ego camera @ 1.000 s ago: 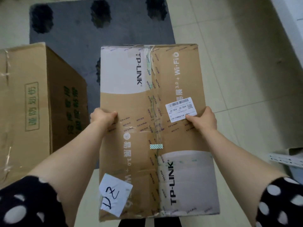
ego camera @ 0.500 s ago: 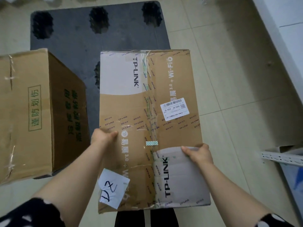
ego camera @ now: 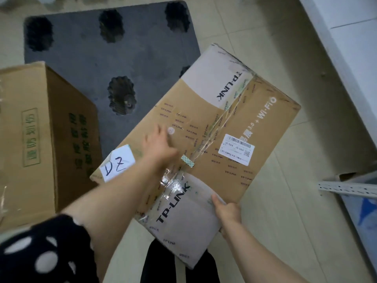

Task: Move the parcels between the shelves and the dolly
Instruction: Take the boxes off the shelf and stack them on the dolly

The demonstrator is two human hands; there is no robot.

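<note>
Below, grey dolly [ego camera: 85, 54] on pale floor tiles [ego camera: 255, 37]; right hand [ego camera: 228, 211] clasps the parcel [ego camera: 224, 111], left hand [ego camera: 159, 148] rests atop, grip released.

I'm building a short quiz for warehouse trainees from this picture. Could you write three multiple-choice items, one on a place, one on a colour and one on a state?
1. Where is the handwritten note?
A. on the floor tiles
B. on top of the held box
C. on the dolly

2. What colour is the dolly?
A. dark grey
B. red
C. yellow

3. What is the right hand doing?
A. lying flat on the dolly
B. hanging free
C. gripping the box's edge

Answers:
1 B: the white note is stuck to the box's top face.
2 A: the deck is dark grey with darker holes.
3 C: the thumb lies on top and the hand wraps the edge.
</note>
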